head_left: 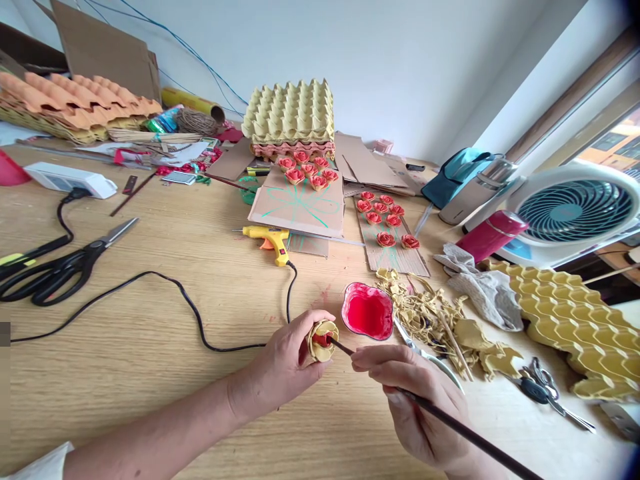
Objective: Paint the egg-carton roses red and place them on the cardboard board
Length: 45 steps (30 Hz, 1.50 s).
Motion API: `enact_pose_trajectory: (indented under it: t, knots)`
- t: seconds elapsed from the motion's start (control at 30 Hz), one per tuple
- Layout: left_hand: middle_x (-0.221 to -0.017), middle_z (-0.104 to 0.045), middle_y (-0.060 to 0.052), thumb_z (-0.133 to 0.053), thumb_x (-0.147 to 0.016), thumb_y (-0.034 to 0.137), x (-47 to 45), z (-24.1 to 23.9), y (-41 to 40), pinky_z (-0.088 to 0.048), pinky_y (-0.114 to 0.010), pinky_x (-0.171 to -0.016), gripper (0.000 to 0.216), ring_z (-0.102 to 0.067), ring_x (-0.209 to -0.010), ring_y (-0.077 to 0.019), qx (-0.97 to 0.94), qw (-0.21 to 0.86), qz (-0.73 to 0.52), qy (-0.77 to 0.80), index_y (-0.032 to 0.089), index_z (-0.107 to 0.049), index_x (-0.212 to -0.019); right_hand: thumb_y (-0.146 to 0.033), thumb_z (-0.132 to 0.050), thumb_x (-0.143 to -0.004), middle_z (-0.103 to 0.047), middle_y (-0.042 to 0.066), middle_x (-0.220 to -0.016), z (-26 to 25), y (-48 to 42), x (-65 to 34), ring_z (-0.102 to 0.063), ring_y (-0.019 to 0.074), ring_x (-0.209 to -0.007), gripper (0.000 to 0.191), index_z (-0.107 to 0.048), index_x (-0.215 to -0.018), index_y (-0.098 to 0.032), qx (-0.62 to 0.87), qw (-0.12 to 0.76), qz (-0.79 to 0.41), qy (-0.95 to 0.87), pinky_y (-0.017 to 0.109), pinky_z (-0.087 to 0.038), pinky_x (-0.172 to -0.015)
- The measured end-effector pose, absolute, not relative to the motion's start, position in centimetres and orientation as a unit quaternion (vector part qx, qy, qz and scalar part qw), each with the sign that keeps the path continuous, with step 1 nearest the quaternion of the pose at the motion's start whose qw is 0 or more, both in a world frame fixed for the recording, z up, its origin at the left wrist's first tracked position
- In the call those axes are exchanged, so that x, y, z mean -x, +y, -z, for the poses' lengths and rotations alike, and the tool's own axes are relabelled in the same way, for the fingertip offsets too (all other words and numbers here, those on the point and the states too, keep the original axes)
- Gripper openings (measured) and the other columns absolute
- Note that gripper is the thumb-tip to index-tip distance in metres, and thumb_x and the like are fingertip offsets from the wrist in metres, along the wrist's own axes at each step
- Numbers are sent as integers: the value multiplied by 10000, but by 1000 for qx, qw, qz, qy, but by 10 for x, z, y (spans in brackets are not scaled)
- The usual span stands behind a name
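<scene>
Between the thumb and fingers of my left hand (287,360) sits a pale yellow egg-carton rose (320,333), its centre coloured red. My right hand (425,400) grips a dark paintbrush (465,433), whose tip reaches into the middle of the rose. Just beyond both hands stands a small wavy-rimmed bowl (345,313) containing red paint (369,316). Farther off, several red-painted roses (319,181) rest on a cardboard piece with green drawn lines (300,207). More red roses (380,207) lie on a second cardboard strip (400,261) to its right.
A yellow hot glue gun (267,241) trails its black cord (200,320) across the table. Black scissors (75,263) lie at left. Yellow carton scraps (430,313), keys (543,393) and an egg tray (575,320) occupy the right, before a fan (575,213). Egg trays (290,113) are stacked behind.
</scene>
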<state>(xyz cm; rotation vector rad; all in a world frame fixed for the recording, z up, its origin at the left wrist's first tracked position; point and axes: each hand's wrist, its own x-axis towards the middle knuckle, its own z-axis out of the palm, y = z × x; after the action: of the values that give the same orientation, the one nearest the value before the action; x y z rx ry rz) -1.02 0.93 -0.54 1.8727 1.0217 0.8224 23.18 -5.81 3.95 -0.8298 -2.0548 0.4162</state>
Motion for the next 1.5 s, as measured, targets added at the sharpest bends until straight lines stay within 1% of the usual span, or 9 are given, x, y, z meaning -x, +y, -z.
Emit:
enact_pose_trajectory:
  t: [0.17, 0.33, 0.5, 0.8, 0.9, 1.0, 1.13, 1.37, 1.5]
  knots:
    - [-1155, -783, -49, -696, -832, 143, 11, 5, 10, -631, -311, -853, 477, -756, -973, -218, -718, 453, -337, 408, 231, -680, -1300, -199, -500, -1174, -857, 133, -1198, -40, -54, -238, -873, 222, -1047, 217, -660, -1316, -232, 346, 465, -134, -803, 337, -725, -888]
    - [-1153, -777, -40, -732, -827, 171, 13, 17, 13, -652, -312, -896, 568, -764, -997, -209, -673, 509, -365, 392, 247, -636, -1381, -172, -516, -1158, -868, 111, -1126, -39, -45, -244, -869, 241, -1005, 267, -698, -1344, -233, 404, 495, -61, -767, 356, -724, -853]
    - [-1130, -763, -53, -755, -826, 195, 12, 17, 16, -660, -328, -908, 496, -761, -995, -214, -643, 549, -395, 359, 239, -615, -1300, -171, -526, -1159, -871, 71, -1076, -41, -38, -245, -857, 219, -848, 381, -639, -1513, -253, 440, 461, -34, -769, 324, -722, -807]
    - [-1251, -770, -107, -761, -843, 157, 11, 5, 16, -636, -356, -1004, 422, -766, -1124, -233, -642, 564, -400, 331, 235, -605, -1227, -166, -479, -1161, -869, 87, -1071, -44, -32, -243, -859, 247, -901, 497, -514, -1654, -226, 455, 394, 39, -798, 362, -701, -849]
    - [-1223, -736, -82, -753, -830, 154, 12, 9, 16, -644, -351, -983, 439, -765, -1089, -222, -635, 567, -402, 336, 243, -603, -1233, -170, -499, -1160, -868, 75, -1057, -41, -35, -246, -860, 231, -875, 437, -573, -1587, -228, 464, 410, 7, -786, 352, -699, -852]
    - [-1152, -724, -52, -762, -806, 160, 13, 12, 15, -650, -345, -959, 453, -765, -1042, -216, -623, 573, -401, 351, 252, -591, -1214, -155, -508, -1161, -856, 67, -1031, -43, -40, -243, -845, 184, -798, 289, -693, -1370, -230, 442, 480, -34, -757, 296, -696, -775]
    - [-1150, -737, -39, -774, -778, 148, 13, 12, 14, -639, -339, -994, 497, -753, -1064, -210, -610, 572, -404, 371, 252, -600, -1231, -205, -475, -1191, -850, 94, -1021, -48, -48, -234, -847, 205, -806, 236, -704, -1248, -218, 372, 559, -96, -735, 320, -717, -699]
    - [-1072, -745, -7, -768, -797, 141, 8, 9, 13, -625, -294, -894, 445, -718, -968, -182, -600, 584, -392, 381, 253, -620, -1202, -289, -505, -1211, -861, 134, -1215, -37, -63, -239, -863, 241, -1148, 237, -667, -1372, -226, 299, 468, -171, -813, 393, -717, -1025]
    - [-1073, -725, 1, -784, -791, 138, 8, 15, 14, -621, -276, -839, 483, -707, -951, -179, -604, 587, -392, 371, 254, -621, -1230, -250, -489, -1212, -854, 141, -1304, -36, -65, -236, -807, 218, -1319, 236, -640, -1388, -211, 306, 432, -153, -834, 346, -652, -1137]
